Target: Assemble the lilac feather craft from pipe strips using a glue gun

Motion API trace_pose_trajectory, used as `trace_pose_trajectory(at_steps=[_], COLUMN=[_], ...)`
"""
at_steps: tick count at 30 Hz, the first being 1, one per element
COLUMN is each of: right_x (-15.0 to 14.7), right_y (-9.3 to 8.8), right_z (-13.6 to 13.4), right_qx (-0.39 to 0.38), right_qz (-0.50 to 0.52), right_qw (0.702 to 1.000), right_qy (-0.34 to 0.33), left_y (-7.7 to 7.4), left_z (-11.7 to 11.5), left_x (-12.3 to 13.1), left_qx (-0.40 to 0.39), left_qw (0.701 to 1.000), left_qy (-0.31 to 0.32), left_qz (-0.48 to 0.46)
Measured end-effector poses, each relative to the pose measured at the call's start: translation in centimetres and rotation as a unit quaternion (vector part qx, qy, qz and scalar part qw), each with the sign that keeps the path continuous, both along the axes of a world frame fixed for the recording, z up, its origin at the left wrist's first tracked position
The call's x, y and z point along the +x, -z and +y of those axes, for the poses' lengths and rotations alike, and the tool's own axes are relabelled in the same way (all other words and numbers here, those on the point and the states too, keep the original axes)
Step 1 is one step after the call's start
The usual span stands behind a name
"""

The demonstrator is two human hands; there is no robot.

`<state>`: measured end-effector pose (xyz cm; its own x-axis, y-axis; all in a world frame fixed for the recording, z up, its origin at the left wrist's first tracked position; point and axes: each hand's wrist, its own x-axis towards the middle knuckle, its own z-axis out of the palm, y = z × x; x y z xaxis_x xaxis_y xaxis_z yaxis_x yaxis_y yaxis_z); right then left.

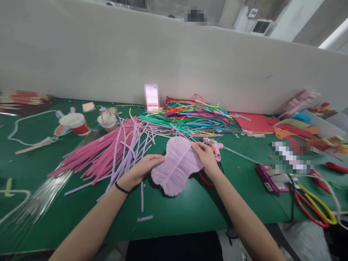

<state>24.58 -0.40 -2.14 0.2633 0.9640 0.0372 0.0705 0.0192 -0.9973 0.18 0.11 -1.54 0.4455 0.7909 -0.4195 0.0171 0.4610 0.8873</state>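
On my feed I have the lilac ruffled piece (pixel 176 166) held just above the green desk (pixel 187 221), spread between both hands. My left hand (pixel 145 166) pinches its left edge, thumb on top; my right hand (pixel 206 157) grips its upper right edge between thumb and fingers. A pale ridge (pixel 176 167) runs slantwise across its middle. Just beyond my right hand I see a pink glue gun (pixel 216 149), while pink strips (pixel 87 156) and lilac strips (pixel 115 156) lie heaped to the left, near my left hand.
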Motion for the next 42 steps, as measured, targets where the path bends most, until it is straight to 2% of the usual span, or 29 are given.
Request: trace_pose_trajectory(at_steps=[4, 8, 11, 14, 17, 26, 32, 37, 39, 42], right_x=[1.2, 1.7, 1.9, 1.9, 1.8, 1.6, 1.7, 2.7, 2.9, 2.2], right_y=[0.3, 0.4, 0.4, 0.4, 0.4, 0.7, -0.4, -2.6, -3.3, -3.7], right_z=[0.3, 0.5, 0.5, 0.4, 0.3, 0.2, -0.2, -0.5, -0.5, -0.3], right_qx=[0.008, 0.013, 0.022, 0.028, 0.026, 0.031, 0.038, 0.060, 0.069, 0.036], right_qz=[0.047, 0.099, 0.126, 0.139, 0.148, 0.162, 0.204, 0.242, 0.265, 0.304], right_qw=[0.997, 0.992, 0.987, 0.984, 0.983, 0.984, 0.975, 0.966, 0.961, 0.952], right_qy=[0.052, 0.081, 0.101, 0.112, 0.109, 0.069, 0.075, 0.069, 0.044, -0.028], left_y=[0.4, 0.5, 0.2, -0.1, -0.2, 0.6, -0.2, -0.1, 0.4, 1.0], left_z=[0.6, 0.8, 0.6, 0.3, 0.2, 0.6, 1.3, 2.2, 1.8, 0.4], left_x=[-0.2, -0.3, -0.3, -0.2, -0.1, 0.0, -1.2, -2.7, -2.4, -0.6], left_qx=[-0.012, -0.022, -0.016, 0.024, 0.060, 0.121, 0.186, 0.108, 0.054, -0.013], left_qw=[0.999, 0.998, 0.998, 0.994, 0.987, 0.984, 0.978, 0.993, 0.995, 0.989], left_qy=[-0.010, 0.005, 0.049, 0.104, 0.133, 0.110, 0.073, 0.053, 0.055, 0.063], left_qz=[-0.033, -0.050, -0.030, 0.028, 0.069, 0.070, 0.055, -0.009, -0.057, -0.136])
